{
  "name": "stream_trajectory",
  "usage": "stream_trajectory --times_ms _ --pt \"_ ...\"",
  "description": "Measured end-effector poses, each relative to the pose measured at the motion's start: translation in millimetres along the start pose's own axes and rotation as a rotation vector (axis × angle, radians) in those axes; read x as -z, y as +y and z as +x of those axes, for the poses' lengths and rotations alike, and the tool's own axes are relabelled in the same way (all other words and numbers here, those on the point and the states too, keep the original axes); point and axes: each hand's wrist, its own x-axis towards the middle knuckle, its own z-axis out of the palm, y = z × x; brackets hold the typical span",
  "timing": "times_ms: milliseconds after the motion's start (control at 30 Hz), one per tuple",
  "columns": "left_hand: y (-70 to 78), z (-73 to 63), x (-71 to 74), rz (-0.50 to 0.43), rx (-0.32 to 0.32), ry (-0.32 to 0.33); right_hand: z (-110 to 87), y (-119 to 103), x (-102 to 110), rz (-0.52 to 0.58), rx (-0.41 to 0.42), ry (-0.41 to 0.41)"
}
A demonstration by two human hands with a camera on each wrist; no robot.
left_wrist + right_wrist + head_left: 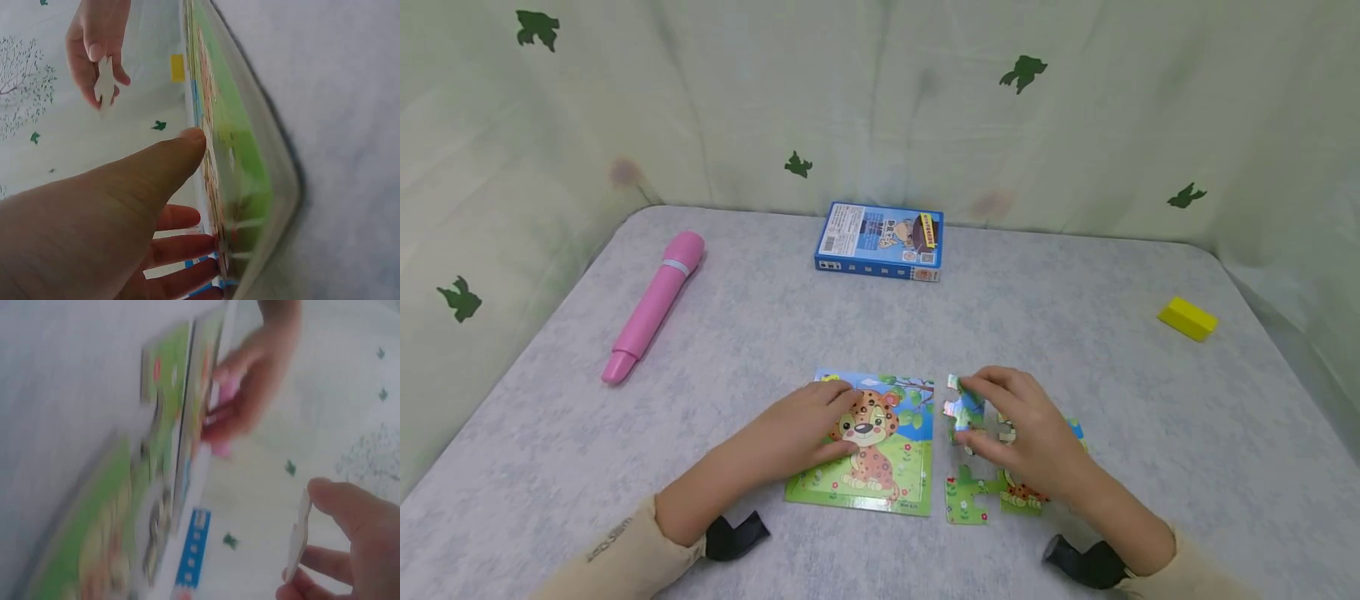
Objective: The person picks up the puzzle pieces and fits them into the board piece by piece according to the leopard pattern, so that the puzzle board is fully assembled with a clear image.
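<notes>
A puzzle piece (964, 406) is pinched in the right hand (1026, 437), just right of the board (880, 479), which is pressed flat by the left hand (808, 433). Fitting seems under way; next, the piece must be aligned with its gap.

Lay at lower centre of the table (1075, 275): puzzle board (880, 467), loose pieces (967, 498) just right. Sat behind: box (880, 241); wand (651, 307) upper left; block (1187, 318) far right.

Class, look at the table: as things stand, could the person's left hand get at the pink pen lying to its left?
Probably yes. The left hand rests on the puzzle board, and only bare table lies between it and the pink pen.
</notes>
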Motion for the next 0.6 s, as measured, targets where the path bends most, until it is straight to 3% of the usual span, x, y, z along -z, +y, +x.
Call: stream_trajectory --times_ms 100,267,400,600 --pt "2.6 3.7 0.2 0.058 -0.036 0.015 5.8 -7.1 -14.4 0.009 -0.016 -0.042" --pt "2.9 5.4 -1.3 0.121 -0.087 0.053 14.5 -10.6 -33.7 0.01 -0.121 -0.148" --pt "0.2 7.0 -5.4 0.042 -0.131 0.079 20.2 -8.4 -45.7 -0.001 -0.175 -0.206" --pt "-2.2 9.3 -12.2 -0.057 -0.157 0.061 25.0 -2.6 -59.2 -0.036 -0.148 -0.211"
